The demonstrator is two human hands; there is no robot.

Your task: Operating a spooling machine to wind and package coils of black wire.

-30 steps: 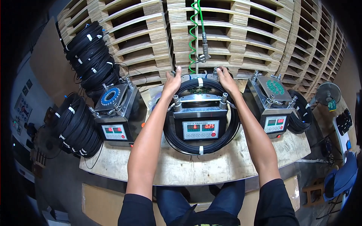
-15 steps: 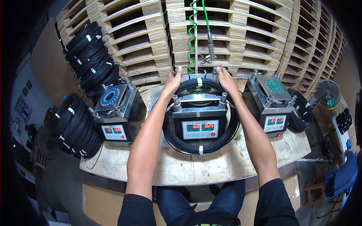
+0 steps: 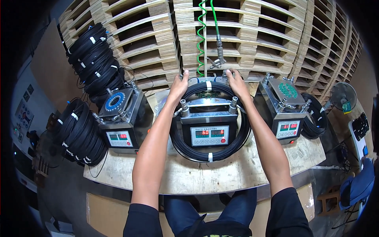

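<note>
1. Looking down through the head camera, the only view I have, I find the black cable coil looped around the middle machine on the wooden table. White bands hold the coil at its near and far sides.
2. The left hand is at the machine's far left corner, thumb raised, fingers bent; I cannot tell whether they are clamped on a post.
3. The right hand is at the far right corner, beside a metal post. Its thumb is next to that post, but whether the grip is together on it I cannot tell.
4. What looks done, in my judgement: the coil is in place, and small green pieces show on the far side of the middle machine. Its display is lit.
5. The left machine bears a ring of blue pieces, the right machine a cluster of green tips; both displays are lit, so I judge these two already loaded.
6. What looks left: with both hands at the far corners, I judge that handling there unfinished. How tight the posts are, I cannot see.
</note>
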